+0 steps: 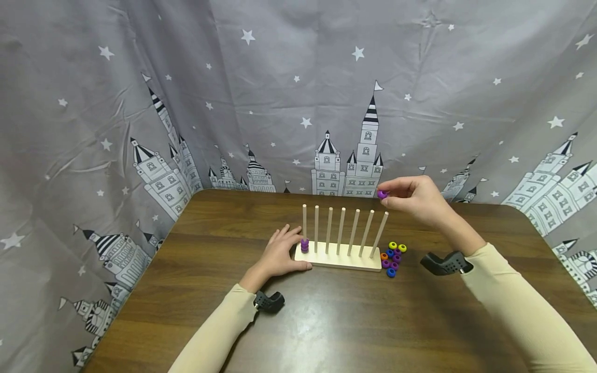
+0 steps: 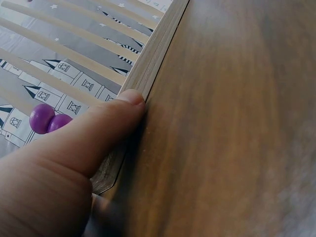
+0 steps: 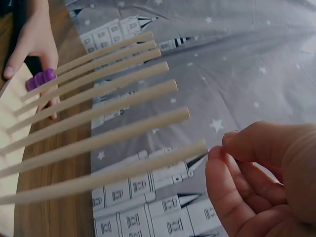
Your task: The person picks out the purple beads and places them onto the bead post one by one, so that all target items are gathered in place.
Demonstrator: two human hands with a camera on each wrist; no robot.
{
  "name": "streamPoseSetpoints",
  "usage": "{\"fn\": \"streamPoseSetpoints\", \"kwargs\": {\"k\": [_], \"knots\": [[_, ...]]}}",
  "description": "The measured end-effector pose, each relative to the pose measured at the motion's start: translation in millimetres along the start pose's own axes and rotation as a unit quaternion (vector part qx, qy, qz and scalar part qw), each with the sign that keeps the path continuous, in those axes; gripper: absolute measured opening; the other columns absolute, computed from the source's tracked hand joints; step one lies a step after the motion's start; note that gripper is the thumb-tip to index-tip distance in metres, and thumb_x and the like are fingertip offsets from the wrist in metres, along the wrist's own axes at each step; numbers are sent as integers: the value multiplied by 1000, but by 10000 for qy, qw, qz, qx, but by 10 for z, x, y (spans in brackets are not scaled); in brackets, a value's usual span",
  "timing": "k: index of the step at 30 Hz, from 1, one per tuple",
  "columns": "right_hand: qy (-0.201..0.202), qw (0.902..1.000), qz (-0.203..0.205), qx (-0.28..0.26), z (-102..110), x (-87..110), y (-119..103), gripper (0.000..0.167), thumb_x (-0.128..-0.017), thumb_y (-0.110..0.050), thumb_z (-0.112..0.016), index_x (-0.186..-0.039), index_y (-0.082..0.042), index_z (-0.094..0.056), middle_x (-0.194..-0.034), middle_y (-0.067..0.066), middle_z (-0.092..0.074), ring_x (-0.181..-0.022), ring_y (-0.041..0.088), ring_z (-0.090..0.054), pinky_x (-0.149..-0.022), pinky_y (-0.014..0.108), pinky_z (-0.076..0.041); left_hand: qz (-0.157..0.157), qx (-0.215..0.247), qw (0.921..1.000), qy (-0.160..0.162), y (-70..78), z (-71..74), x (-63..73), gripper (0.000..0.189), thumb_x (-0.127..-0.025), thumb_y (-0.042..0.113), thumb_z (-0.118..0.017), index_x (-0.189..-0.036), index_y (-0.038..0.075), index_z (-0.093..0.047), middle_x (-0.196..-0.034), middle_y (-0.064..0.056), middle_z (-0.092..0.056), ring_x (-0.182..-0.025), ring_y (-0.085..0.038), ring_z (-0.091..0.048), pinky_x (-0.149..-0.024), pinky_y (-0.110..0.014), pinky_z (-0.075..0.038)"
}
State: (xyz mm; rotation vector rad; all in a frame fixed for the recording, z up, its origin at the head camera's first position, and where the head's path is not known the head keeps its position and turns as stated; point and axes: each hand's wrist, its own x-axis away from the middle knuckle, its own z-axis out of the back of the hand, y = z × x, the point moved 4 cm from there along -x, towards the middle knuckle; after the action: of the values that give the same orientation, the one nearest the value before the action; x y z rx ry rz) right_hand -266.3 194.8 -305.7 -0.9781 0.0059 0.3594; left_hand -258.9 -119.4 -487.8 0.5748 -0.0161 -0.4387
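A wooden peg rack (image 1: 345,262) with several upright pegs stands on the table. On its leftmost peg sits a short stack of purple beads (image 1: 304,246). My left hand (image 1: 280,254) rests at the rack's left end, fingers extended past the back and thumb pressing on the front edge; the left wrist view shows the thumb (image 2: 111,116) there. Raised above and right of the rightmost peg, my right hand (image 1: 415,197) pinches a purple bead (image 1: 382,195) between thumb and fingertips. The right wrist view shows those fingertips beside the last peg's tip (image 3: 205,146), the bead hidden.
Right of the rack lies a loose group of beads: yellow (image 1: 402,248), orange (image 1: 384,256), blue (image 1: 391,272) and purple (image 1: 394,266). The brown wooden table (image 1: 326,321) backs onto a grey curtain (image 1: 280,93) printed with castles and stars. Each wrist wears a black band.
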Motion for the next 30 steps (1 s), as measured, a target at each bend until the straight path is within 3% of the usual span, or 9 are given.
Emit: {"fn": "streamPoseSetpoints", "kwargs": {"k": [2, 5, 22, 30], "knots": [[-65, 10000, 61, -26, -51, -46, -59, 31, -89, -5, -75, -119, 4, -72, -110, 20, -77, -82, -6, -69, -75, 15, -59, 11, 11, 10000, 7, 0, 3, 4, 72, -72, 49, -86, -131, 13, -66, -159, -16, -46, -154, -45, -26, -128, -61, -13], [-157, 9997, 147, -69, -129, -123, -148, 30, -89, -5, -75, -118, 5, -72, -114, 26, -74, -83, -7, -69, -76, 14, -59, 21, 24, 10000, 2, -2, 3, 8, 71, -72, 49, -86, -130, 14, -67, -159, -16, -46, -155, -45, -26, -129, -61, -13], [-588, 9972, 464, -42, -591, -468, -475, 26, -85, -3, -77, -111, 3, -76, -108, 21, -77, -78, 1, -69, -71, 16, -59, 32, 37, 10000, 12, 7, -6, 17, 71, -72, 48, -86, -131, 14, -67, -159, -16, -46, -155, -45, -26, -129, -61, -12], [-944, 9943, 503, 2, -816, -526, -572, 29, -85, -3, -78, -114, 1, -76, -109, 19, -78, -89, 20, -77, -74, 27, -64, 28, 18, 10000, 5, 8, -2, 7, 71, -72, 49, -86, -131, 14, -67, -159, -16, -46, -154, -46, -26, -128, -62, -12]]}}
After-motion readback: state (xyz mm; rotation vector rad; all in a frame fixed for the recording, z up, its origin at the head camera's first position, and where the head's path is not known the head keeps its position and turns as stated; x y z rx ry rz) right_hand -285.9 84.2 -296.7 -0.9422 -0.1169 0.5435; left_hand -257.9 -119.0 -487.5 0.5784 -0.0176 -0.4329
